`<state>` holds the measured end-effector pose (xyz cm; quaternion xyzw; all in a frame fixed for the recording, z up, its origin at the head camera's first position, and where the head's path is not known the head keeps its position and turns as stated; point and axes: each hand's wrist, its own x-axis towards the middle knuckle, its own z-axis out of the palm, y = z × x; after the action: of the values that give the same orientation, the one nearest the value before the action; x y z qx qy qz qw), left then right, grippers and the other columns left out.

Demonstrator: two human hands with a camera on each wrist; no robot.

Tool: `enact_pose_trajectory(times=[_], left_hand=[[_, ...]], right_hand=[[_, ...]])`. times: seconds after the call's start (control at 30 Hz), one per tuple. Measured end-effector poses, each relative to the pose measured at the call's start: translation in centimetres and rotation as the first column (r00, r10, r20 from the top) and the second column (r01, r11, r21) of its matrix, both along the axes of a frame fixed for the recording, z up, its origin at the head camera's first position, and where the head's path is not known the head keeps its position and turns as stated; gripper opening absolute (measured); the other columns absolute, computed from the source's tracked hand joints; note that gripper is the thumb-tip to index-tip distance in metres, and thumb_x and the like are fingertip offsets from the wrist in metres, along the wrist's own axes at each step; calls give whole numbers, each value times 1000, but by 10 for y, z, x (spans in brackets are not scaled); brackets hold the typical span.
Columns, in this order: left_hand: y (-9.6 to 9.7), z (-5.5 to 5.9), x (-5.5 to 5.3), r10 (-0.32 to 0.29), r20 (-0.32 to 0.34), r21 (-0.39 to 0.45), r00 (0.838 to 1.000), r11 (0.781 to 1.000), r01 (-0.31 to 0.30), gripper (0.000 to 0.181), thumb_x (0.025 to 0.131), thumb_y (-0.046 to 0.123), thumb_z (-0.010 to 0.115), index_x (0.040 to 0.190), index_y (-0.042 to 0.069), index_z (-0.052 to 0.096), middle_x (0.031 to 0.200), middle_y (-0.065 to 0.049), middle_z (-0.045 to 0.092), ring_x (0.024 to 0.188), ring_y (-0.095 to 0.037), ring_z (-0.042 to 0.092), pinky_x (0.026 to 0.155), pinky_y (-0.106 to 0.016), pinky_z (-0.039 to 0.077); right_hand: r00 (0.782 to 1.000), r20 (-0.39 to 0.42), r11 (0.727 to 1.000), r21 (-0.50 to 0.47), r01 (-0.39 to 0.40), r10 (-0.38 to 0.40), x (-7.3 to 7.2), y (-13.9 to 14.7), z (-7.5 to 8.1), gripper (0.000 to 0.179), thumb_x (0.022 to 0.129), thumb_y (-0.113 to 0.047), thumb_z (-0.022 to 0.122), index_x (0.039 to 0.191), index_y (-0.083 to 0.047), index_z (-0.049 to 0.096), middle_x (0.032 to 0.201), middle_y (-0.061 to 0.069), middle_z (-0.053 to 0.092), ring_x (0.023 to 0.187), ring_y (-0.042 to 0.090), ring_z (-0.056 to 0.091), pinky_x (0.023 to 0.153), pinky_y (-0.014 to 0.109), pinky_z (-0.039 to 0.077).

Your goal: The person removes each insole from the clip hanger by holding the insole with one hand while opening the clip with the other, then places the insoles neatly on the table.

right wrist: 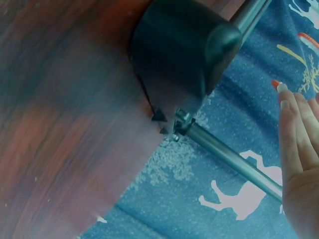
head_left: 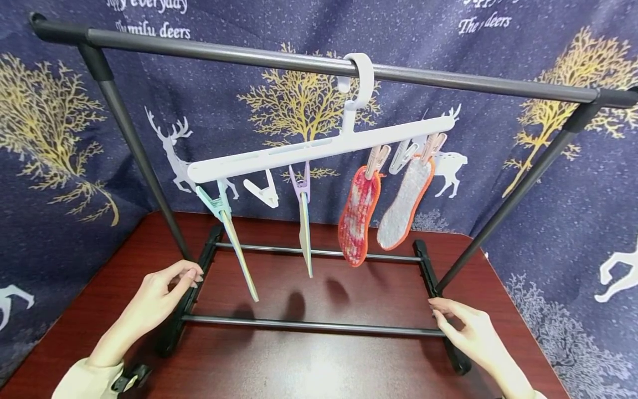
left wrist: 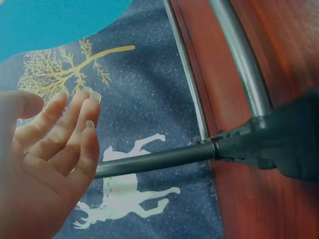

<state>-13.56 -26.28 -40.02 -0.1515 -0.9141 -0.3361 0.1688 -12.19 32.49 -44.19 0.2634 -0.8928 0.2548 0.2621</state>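
Note:
My left hand point(head_left: 161, 291) hovers near the left foot of a black metal rack point(head_left: 199, 51), fingers relaxed and holding nothing. On the other side my right hand point(head_left: 466, 327), also holding nothing, hovers by the right foot point(head_left: 456, 354). Between and above them a white clip hanger point(head_left: 279, 156) hooks over the top bar, tilted down to the left. Two orange-edged insoles, one red patterned point(head_left: 360, 216) and one grey point(head_left: 406, 202), hang at its right from beige clips. At its left a green clip point(head_left: 217, 205) and a purple clip point(head_left: 302, 185) each hold a thin flat piece seen edge-on.
A white clip point(head_left: 264, 191) and a pale clip point(head_left: 404, 157) hang with nothing in them. Two crossbars join the rack's feet, the near one point(head_left: 319, 326) low over the red-brown table point(head_left: 279, 368). Dark blue printed cloth point(head_left: 50, 238) covers the wall behind.

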Motion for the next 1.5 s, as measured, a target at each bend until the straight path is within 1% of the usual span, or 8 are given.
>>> enact_pose_trajectory(times=[0.3,0.43,0.63,0.8,0.97,1.17,1.3,1.5], left_hand=[[6,2,-4,-11,-12,-9,1000,1000,11,14,99,13,54,99,22,65,86,3,71,77,3,63,61,-16,46],[8,2,-5,-16,-23,0,1000,1000,16,14,99,13,54,100,23,64,87,7,70,78,5,63,64,-13,46],[13,6,-6,-23,-43,31,999,999,24,15,99,11,54,102,21,65,88,8,69,78,4,63,69,-8,45],[18,9,-5,-27,-59,52,998,998,30,16,98,9,54,105,19,65,90,5,70,78,3,63,71,-7,45],[21,10,-6,-28,-57,75,998,997,32,16,99,10,54,107,19,64,93,1,71,79,2,64,71,-7,45],[24,10,-10,-40,-82,85,996,995,47,16,98,9,55,107,18,64,95,-1,71,79,0,64,72,-7,45],[26,12,-11,-27,-108,92,994,995,37,18,97,8,56,109,19,65,99,-1,70,86,6,60,76,-5,43],[28,16,-10,-4,-170,119,985,993,25,24,94,1,58,112,14,65,102,-5,68,89,12,54,77,-6,39]], right_hand=[[1000,11,1000,17,12,-12,2,-5,-2,45,69,6,77,109,-15,71,92,-4,74,83,-11,61,59,10,46],[1000,-10,1000,12,-19,19,1,-7,-4,41,73,3,76,110,-14,71,92,-3,74,82,-6,64,69,7,47],[994,-63,996,-36,-87,84,-1,-13,-3,45,68,8,75,107,-13,72,95,-2,73,94,-10,62,83,4,45],[983,-134,989,-57,-137,128,-2,-16,-4,28,80,-3,72,107,-13,73,97,-3,73,95,-6,63,84,5,45],[977,-147,984,-74,-165,153,-4,-18,-7,18,90,-14,66,106,-10,73,95,-1,73,94,-4,64,85,5,45],[975,-149,982,-74,-176,163,-5,-21,-7,19,93,-19,62,108,-10,72,96,0,72,95,-2,64,83,5,45],[975,-154,983,-66,-170,159,-3,-23,-7,20,94,-21,61,108,-11,72,97,-1,72,95,-1,64,82,6,46],[978,-144,986,-51,-157,148,-1,-27,-7,22,89,-13,66,111,-12,71,100,-1,72,98,-3,64,85,6,45]])
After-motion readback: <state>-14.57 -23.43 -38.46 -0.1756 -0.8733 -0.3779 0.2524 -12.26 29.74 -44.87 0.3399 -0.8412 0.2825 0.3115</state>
